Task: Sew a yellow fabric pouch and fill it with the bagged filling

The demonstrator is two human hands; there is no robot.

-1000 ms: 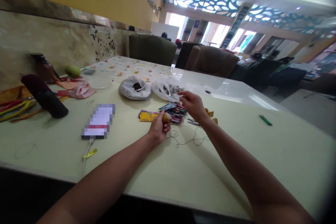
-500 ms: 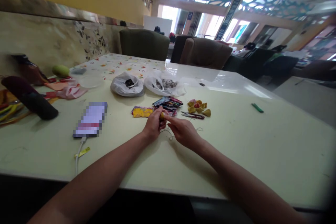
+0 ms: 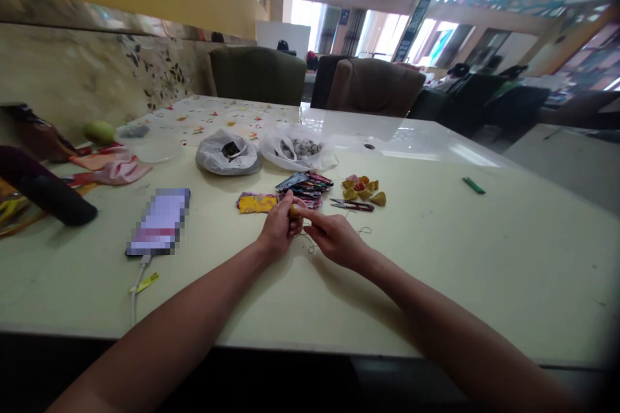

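My left hand (image 3: 278,227) is closed on a small yellow piece (image 3: 293,211). My right hand (image 3: 334,232) touches that piece with its fingertips; its fingers are pressed together, and what they pinch is too small to tell. A dark thread (image 3: 310,248) lies loosely on the table below the hands. Just beyond them are a pile of patterned cloth pieces (image 3: 305,186) and a flat yellow piece (image 3: 258,204). Small thread snips (image 3: 352,205) lie to the right, in front of a cluster of small yellow folded pieces (image 3: 361,187).
Two white plastic bags (image 3: 227,152) (image 3: 299,148) stand behind the cloth pile. A phone (image 3: 159,221) with a cable lies left, near a dark bottle (image 3: 53,190), pink cloth (image 3: 119,168) and a green fruit (image 3: 99,132). A green object (image 3: 473,185) is at the right of the table (image 3: 436,251).
The view has shifted slightly, so the table items appear a little further left and higher. Both hands stay together at the small yellow piece, with little visible change in their hold.
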